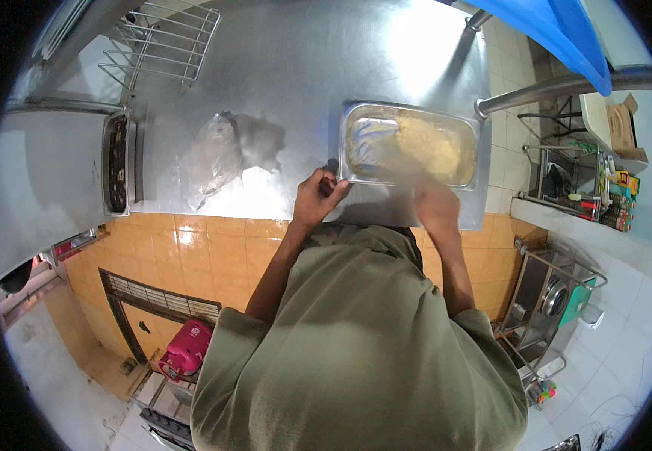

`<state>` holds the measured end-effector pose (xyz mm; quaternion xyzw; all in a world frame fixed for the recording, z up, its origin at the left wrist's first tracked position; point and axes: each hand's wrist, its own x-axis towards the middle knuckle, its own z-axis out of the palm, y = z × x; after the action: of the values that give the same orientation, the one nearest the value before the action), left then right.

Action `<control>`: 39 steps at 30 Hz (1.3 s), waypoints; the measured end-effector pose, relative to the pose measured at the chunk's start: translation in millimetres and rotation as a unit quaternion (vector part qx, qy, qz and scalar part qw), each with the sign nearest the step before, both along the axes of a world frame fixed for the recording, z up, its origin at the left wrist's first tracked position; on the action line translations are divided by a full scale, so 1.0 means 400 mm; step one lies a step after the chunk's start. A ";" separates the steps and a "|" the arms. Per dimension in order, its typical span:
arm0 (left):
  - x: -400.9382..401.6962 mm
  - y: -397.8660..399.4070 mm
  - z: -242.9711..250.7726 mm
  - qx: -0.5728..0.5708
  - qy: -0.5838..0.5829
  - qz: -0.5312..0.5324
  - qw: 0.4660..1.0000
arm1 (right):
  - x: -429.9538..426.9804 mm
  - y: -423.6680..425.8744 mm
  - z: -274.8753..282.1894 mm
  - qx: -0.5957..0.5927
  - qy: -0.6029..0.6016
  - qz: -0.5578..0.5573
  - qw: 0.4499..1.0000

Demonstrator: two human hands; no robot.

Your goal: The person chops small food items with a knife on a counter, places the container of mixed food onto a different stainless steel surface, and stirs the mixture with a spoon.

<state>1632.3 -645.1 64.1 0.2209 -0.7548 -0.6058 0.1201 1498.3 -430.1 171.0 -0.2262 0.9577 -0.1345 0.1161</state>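
A rectangular stainless steel pan [353,176] stands on the steel table, with a pale yellow, crumbly or mashed food [428,144] mostly in its right half. My left hand [319,197] is at the pan's near left corner, thumb at the rim, fingers curled around something dark that I cannot make out. Over the pan's near edge is my right hand [437,206], blurred by motion, fingers bent; a blurred shape reaches from it into the food, and whether it is a tool or fingers cannot be told. A crumpled clear plastic bag [213,158] lies left of the pan.
A wire rack [162,45] stands at the table's far left. A narrow metal tray [131,163] with dark contents sits at the left edge. Steel posts and a blue plastic thing [562,34] are at the upper right. Below left are a red gas cylinder [187,346] and a stove [165,423].
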 end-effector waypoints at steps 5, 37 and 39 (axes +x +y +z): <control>0.005 0.002 -0.013 0.011 -0.003 0.010 1.000 | -0.043 0.056 0.024 0.013 0.029 -0.094 0.995; -0.010 0.003 0.007 0.110 -0.014 -0.001 0.994 | -0.279 0.083 0.105 0.105 0.029 0.229 0.967; -0.002 0.005 0.000 0.311 0.010 0.003 0.950 | -0.244 0.050 0.102 0.028 -0.007 0.224 0.974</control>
<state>1631.3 -643.2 63.9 0.2433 -0.5272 -0.8124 0.0546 1400.6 -410.0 211.7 -0.4309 0.8851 -0.0801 0.1566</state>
